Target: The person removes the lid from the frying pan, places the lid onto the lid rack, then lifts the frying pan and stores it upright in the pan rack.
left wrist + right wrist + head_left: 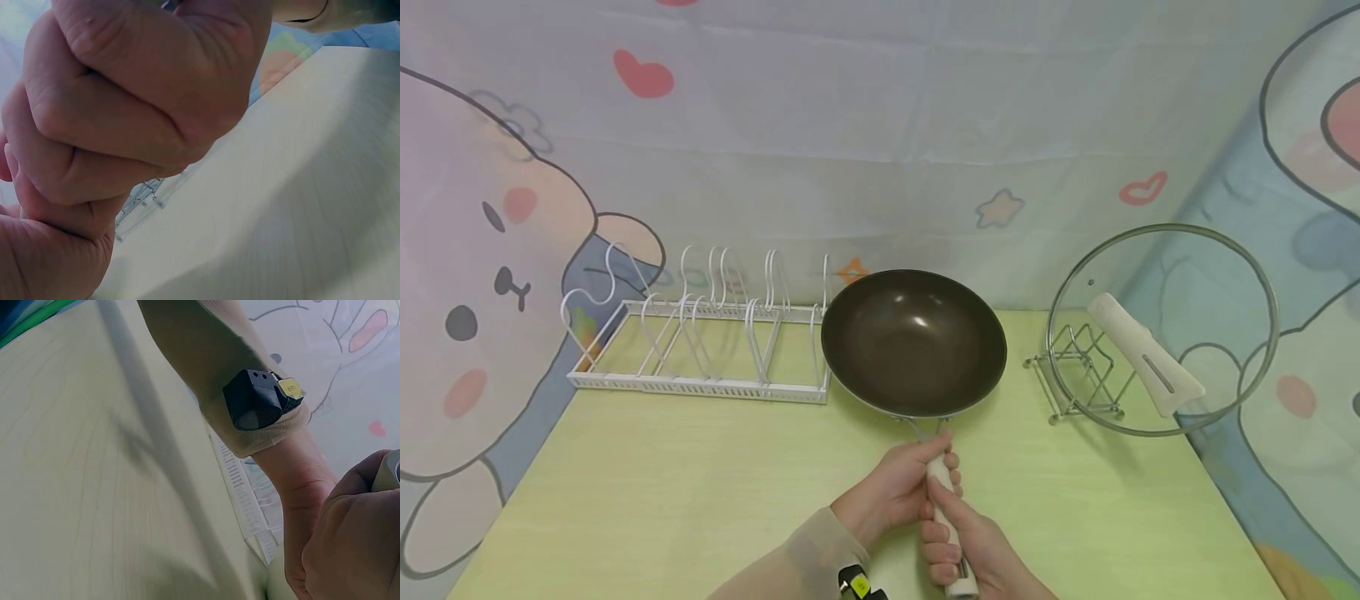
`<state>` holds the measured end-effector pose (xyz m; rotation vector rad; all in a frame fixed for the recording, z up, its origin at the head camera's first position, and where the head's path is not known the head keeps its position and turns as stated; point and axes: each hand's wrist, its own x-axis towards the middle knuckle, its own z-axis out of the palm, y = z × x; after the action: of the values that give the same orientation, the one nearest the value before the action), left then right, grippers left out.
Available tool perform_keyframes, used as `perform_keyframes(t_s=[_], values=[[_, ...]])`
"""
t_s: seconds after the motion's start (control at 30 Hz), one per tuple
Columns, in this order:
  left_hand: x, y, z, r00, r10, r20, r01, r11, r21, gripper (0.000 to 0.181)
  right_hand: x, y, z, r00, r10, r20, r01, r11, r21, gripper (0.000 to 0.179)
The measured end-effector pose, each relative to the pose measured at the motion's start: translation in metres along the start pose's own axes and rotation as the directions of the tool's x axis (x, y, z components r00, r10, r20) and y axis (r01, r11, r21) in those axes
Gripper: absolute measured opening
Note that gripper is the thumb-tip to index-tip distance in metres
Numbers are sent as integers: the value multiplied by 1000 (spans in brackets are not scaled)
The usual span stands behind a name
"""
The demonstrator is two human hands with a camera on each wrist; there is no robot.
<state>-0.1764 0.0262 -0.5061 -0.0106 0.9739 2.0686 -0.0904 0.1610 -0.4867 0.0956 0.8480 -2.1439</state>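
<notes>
Pale curtains (pixel 865 108) printed with cartoon animals and hearts hang behind a light wooden tabletop (pixel 700 467). Both hands close round the handle (pixel 942 475) of a dark wok (pixel 913 358) at the middle of the table: the left hand (pixel 898 487) grips near the bowl and the right hand (pixel 973 542) farther down, presumably because a wide pan on one long handle pulls forward. Its glass lid (pixel 1172 317) stands tilted in a small wire stand (pixel 1084 409) at right, probably so the rim stays propped; a white rack (pixel 700 387) sits at left. The wok's long axis runs away from the person, leaning slightly left, handle toward the body, hollow side tipped back toward the viewer.
</notes>
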Motion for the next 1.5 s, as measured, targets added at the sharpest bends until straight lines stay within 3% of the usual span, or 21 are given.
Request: perform_keyframes(t_s=[0.53, 0.87, 1.5], values=[[0, 0, 1, 1000, 0, -14, 0, 1000, 24, 21, 2, 2, -1, 999, -12, -36, 10, 999, -40, 38], [-1, 3, 3, 1000, -6, -26, 7, 998, 65, 19, 6, 1, -4, 999, -20, 47, 19, 1000, 12, 43], [2, 4, 10, 999, 14, -51, -9, 995, 97, 20, 1, 0, -11, 987, -43, 155, 29, 995, 94, 38]])
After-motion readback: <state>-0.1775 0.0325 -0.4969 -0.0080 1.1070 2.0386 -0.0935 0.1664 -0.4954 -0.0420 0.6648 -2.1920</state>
